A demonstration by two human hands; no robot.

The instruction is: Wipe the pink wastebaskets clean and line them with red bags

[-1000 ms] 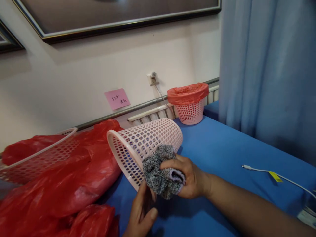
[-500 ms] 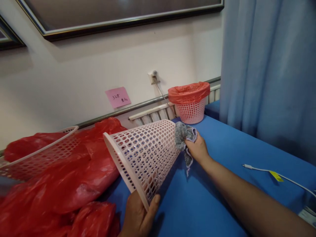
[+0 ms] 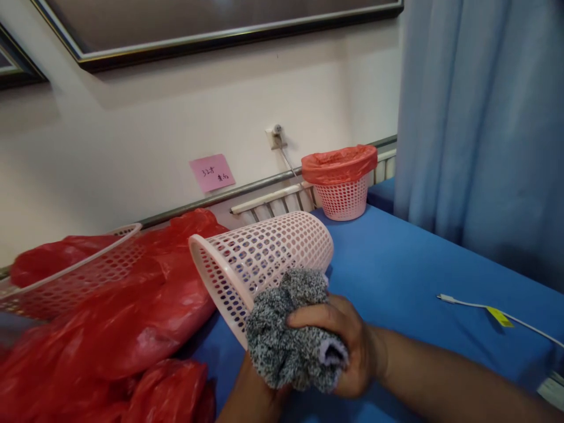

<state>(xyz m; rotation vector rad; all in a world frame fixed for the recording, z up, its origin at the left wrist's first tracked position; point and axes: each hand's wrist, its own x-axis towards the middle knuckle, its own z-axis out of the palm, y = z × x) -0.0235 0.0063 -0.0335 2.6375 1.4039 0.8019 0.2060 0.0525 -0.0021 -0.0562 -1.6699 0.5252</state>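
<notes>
A pale pink perforated plastic wastebasket (image 3: 268, 244) is tipped on its side above the blue bed, its open mouth facing left and toward me. My left hand (image 3: 259, 390) is at the near rim; its fingers are hidden behind the cloth, and the basket stays in the pose it had in that grip. Bunched in my right hand (image 3: 339, 338) is a grey speckled cleaning cloth (image 3: 277, 329) with a pale purple edge. The fingers are closed round the cloth, which lies over the basket's near side close to the rim.
Red plastic bags (image 3: 145, 305) and another pink basket (image 3: 106, 264) lie on the left. A pink basket lined with a red bag (image 3: 341, 200) stands at the back of the blue bed (image 3: 396, 276). A white cable (image 3: 467, 304) lies right, by a blue curtain (image 3: 480, 129).
My right hand has moved the cloth from the basket's base down along its side toward the rim, now covering my left hand. The basket stays nearly in place.
</notes>
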